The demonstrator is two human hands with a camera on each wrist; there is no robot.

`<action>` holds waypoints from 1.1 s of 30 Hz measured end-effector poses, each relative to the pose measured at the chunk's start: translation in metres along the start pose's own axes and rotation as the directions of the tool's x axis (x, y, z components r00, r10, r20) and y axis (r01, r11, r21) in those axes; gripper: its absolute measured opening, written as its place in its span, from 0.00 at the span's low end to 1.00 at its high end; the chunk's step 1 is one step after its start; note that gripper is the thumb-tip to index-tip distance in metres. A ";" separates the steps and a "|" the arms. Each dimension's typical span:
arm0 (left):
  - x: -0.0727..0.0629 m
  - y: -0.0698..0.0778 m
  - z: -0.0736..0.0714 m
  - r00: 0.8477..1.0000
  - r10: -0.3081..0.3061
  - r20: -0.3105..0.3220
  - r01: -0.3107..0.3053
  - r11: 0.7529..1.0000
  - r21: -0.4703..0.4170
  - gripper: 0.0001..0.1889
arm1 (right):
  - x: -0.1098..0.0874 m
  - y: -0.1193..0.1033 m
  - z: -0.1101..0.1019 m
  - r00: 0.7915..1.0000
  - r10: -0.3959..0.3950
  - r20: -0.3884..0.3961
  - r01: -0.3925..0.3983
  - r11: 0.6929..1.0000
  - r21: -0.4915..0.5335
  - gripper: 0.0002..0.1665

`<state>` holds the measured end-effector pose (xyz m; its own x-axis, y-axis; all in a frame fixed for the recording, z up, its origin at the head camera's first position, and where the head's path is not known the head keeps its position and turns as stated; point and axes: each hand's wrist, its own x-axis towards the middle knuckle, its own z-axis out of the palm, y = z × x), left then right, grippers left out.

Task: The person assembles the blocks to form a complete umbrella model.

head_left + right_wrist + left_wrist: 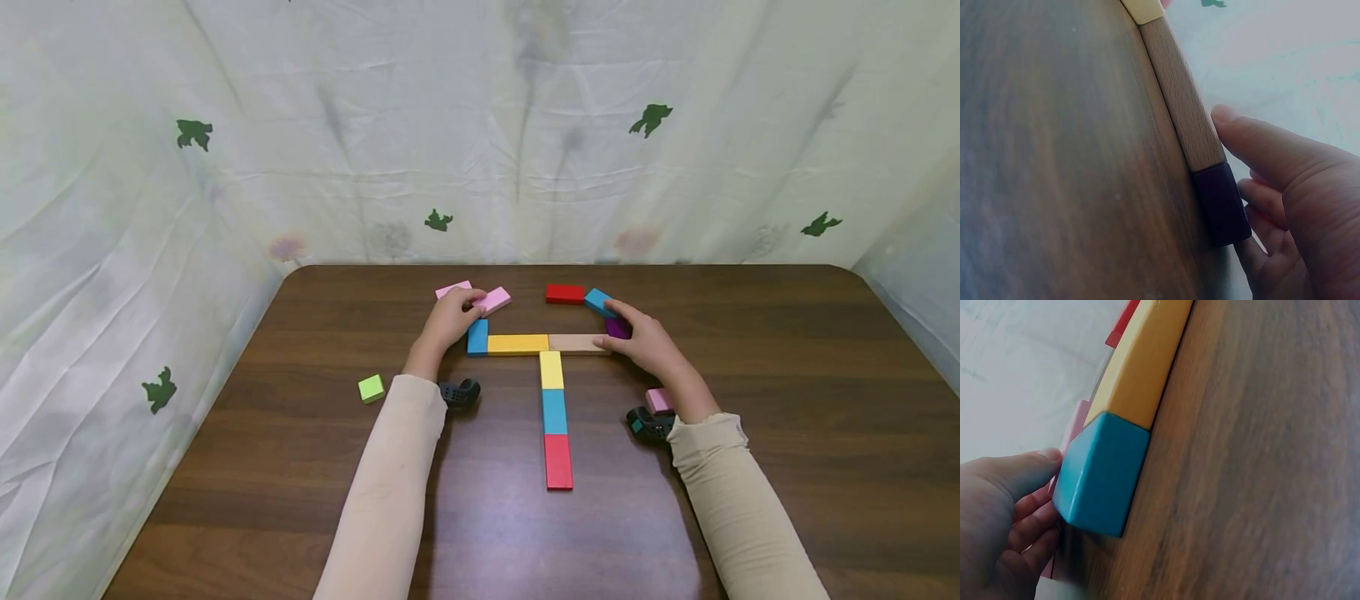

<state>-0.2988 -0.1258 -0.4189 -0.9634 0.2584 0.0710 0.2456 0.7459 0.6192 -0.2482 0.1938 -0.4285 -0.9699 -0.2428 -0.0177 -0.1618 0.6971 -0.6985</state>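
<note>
My left hand (448, 321) is at the left end of a pink block (496, 299), which its thumb and fingers pinch. Another pink block (453, 288) lies just behind that hand. Close beside its fingers in the left wrist view stands a blue block (1107, 475), butted against a yellow-orange block (1147, 362). My right hand (651, 340) spreads around a purple block (1221, 203). Its thumb lies along the far side of a plain wooden block (1182, 94), while its index finger touches an angled blue block (597, 301). Other right fingers are partly hidden behind the purple block.
A red block (565, 293) adjoins the angled blue block. Down from the crossbar run a pale yellow block (551, 370), a light blue block (554, 412) and a red-pink block (558, 462). A green block (371, 388) lies left; a pink block (659, 401) sits by the right wrist.
</note>
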 end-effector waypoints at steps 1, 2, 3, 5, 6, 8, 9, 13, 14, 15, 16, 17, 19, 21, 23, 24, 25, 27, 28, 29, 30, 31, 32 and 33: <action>0.000 0.000 -0.001 1.000 0.006 -0.001 -0.006 1.000 0.001 0.17 | 0.000 0.000 0.000 1.000 -0.002 -0.001 0.002 1.000 -0.001 0.45; -0.001 -0.001 -0.001 1.000 0.012 -0.001 -0.011 1.000 0.002 0.17 | 0.000 0.000 0.000 1.000 -0.004 -0.001 0.004 1.000 -0.004 0.45; -0.001 -0.001 -0.001 1.000 0.019 -0.003 -0.019 1.000 0.004 0.17 | 0.000 0.000 0.000 1.000 -0.006 -0.002 0.006 1.000 -0.007 0.45; -0.002 -0.002 -0.002 0.999 0.031 -0.005 -0.031 1.000 0.004 0.16 | 0.000 0.000 0.000 1.000 -0.007 0.000 0.007 1.000 -0.011 0.46; -0.003 -0.002 -0.002 0.999 0.032 -0.005 -0.032 1.000 0.002 0.16 | 0.000 0.001 0.000 1.000 -0.006 0.002 0.006 1.000 -0.012 0.46; -0.003 -0.003 -0.002 1.000 0.027 -0.005 -0.027 1.000 -0.004 0.16 | 0.000 0.001 0.000 1.000 -0.001 0.005 0.001 1.000 -0.013 0.46; -0.004 -0.003 -0.002 1.000 0.026 -0.005 -0.026 1.000 -0.007 0.16 | 0.000 0.001 0.000 1.000 0.001 0.007 -0.001 1.000 -0.013 0.46; -0.005 -0.003 -0.002 1.000 0.010 -0.004 -0.010 1.000 -0.020 0.15 | 0.000 0.001 0.000 1.000 0.006 0.009 -0.005 1.000 -0.013 0.46; -0.005 -0.003 -0.002 1.000 0.008 -0.004 -0.008 1.000 -0.022 0.15 | 0.000 0.001 0.000 1.000 0.006 0.009 -0.006 1.000 -0.012 0.46; -0.006 -0.003 -0.002 1.000 0.005 -0.004 -0.005 1.000 -0.022 0.15 | 0.000 0.001 0.000 1.000 0.006 0.009 -0.006 1.000 -0.011 0.46; -0.006 -0.003 -0.002 1.000 0.000 -0.003 0.000 1.000 -0.021 0.15 | 0.000 0.001 0.000 1.000 0.008 0.009 -0.007 1.000 -0.010 0.46; -0.006 -0.003 -0.002 1.000 -0.004 -0.002 0.004 1.000 -0.019 0.15 | 0.000 0.001 0.000 1.000 0.009 0.009 -0.009 1.000 -0.009 0.46; -0.006 -0.003 -0.002 1.000 -0.009 0.000 0.009 1.000 -0.014 0.16 | 0.000 0.000 0.000 1.000 0.011 0.011 -0.011 1.000 -0.007 0.46; -0.007 -0.003 -0.001 1.000 -0.015 0.000 0.015 1.000 -0.012 0.16 | -0.001 0.000 0.000 1.000 0.012 0.012 -0.012 1.000 -0.007 0.46; -0.007 -0.003 -0.001 1.000 -0.013 0.000 0.013 1.000 -0.013 0.16 | -0.001 0.000 0.000 1.000 0.013 0.013 -0.013 1.000 -0.007 0.46; -0.007 -0.003 -0.001 1.000 -0.010 -0.001 0.010 1.000 -0.013 0.15 | -0.001 0.000 0.000 1.000 0.013 0.013 -0.013 1.000 -0.006 0.46; -0.007 -0.003 -0.002 1.000 -0.007 -0.002 0.007 1.000 -0.014 0.15 | -0.001 0.000 0.000 1.000 0.013 0.013 -0.012 1.000 -0.005 0.46; -0.007 -0.003 -0.002 1.000 0.001 -0.004 -0.002 1.000 -0.017 0.15 | -0.001 0.000 0.000 1.000 0.011 0.011 -0.011 1.000 -0.001 0.46; -0.007 -0.003 -0.002 1.000 0.006 -0.005 -0.006 1.000 -0.017 0.15 | 0.000 0.000 0.000 1.000 0.009 0.010 -0.009 1.000 0.000 0.46; -0.007 -0.003 -0.002 1.000 0.011 -0.006 -0.011 1.000 -0.018 0.15 | 0.000 0.000 0.000 1.000 0.007 0.008 -0.007 1.000 0.000 0.46; -0.008 -0.003 -0.002 1.000 0.015 -0.007 -0.015 1.000 -0.020 0.15 | 0.000 0.000 0.000 1.000 0.006 0.007 -0.006 1.000 0.000 0.46; -0.008 -0.003 -0.002 1.000 0.017 -0.007 -0.017 1.000 -0.021 0.15 | 0.000 0.000 0.000 1.000 0.005 0.006 -0.005 1.000 0.000 0.46; -0.008 -0.003 -0.002 1.000 0.018 -0.008 -0.019 1.000 -0.023 0.15 | 0.000 0.000 0.000 1.000 0.005 0.006 -0.005 1.000 -0.001 0.46; -0.008 -0.003 -0.002 1.000 0.020 -0.008 -0.021 1.000 -0.023 0.15 | 0.000 0.000 0.000 1.000 0.005 0.006 -0.005 1.000 -0.005 0.46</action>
<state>-0.2922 -0.1318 -0.4198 -0.9591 0.2684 0.0900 0.2629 0.7262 0.6353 -0.2480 0.1944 -0.4284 -0.9697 -0.2430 -0.0253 -0.1576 0.7014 -0.6951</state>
